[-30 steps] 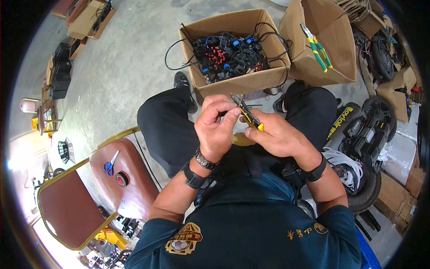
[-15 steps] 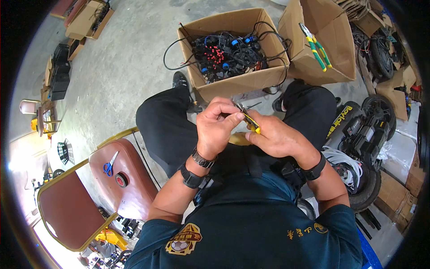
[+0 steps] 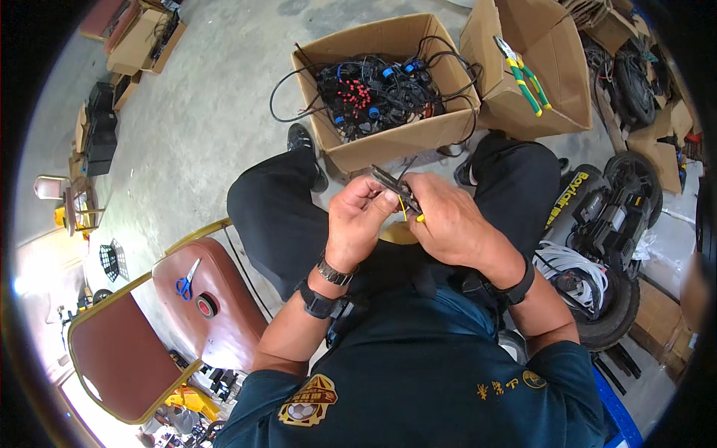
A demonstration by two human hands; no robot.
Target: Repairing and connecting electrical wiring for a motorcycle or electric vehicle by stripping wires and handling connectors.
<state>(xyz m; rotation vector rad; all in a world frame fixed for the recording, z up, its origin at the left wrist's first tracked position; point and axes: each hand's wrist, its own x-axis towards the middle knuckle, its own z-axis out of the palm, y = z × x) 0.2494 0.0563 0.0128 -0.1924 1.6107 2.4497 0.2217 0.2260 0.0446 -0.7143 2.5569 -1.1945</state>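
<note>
Cardboard box [image 3: 396, 142] holds tangled cables [image 3: 373, 89]; both hands' grip pinches yellow-handled tool [image 3: 399, 196].

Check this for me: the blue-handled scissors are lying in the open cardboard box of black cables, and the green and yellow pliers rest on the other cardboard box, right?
Not quite. The head view shows the blue-handled scissors lying on the red padded chair seat at the person's left, beside a small roll of tape, not in the open cardboard box of black cables. The green and yellow pliers do rest on the other cardboard box.
</note>
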